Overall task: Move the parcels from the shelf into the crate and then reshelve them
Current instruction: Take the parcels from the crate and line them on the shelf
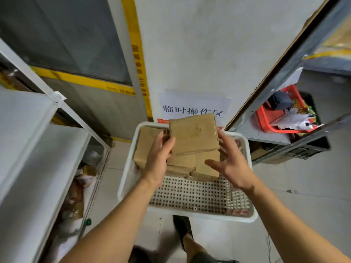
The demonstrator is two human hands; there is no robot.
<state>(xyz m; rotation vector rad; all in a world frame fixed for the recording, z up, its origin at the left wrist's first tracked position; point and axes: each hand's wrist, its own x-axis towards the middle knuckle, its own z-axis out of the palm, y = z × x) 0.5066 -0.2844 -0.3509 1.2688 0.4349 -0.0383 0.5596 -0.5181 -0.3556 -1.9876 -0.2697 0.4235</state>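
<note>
Scuffed brown cardboard parcel (194, 135), taped edge, between spread fingers (223, 147) of both hands.

Brown cardboard parcel held up (193, 134): its underside and far face are hidden.
Lower brown cardboard parcels in the white perforated plastic crate (201, 166): partly covered by the held parcel and the left hand (158, 158); their count cannot be told.
White paper sign with black characters (193, 109): bottom edge hidden behind the held parcel.
Red plastic basket on the right grey metal shelf (266, 118): contents jumbled, too small to identify.
White metal shelf at left (28, 149): cut off by the frame edge; lower bags blurred.
Both forearms: cut off at the bottom edge.
</note>
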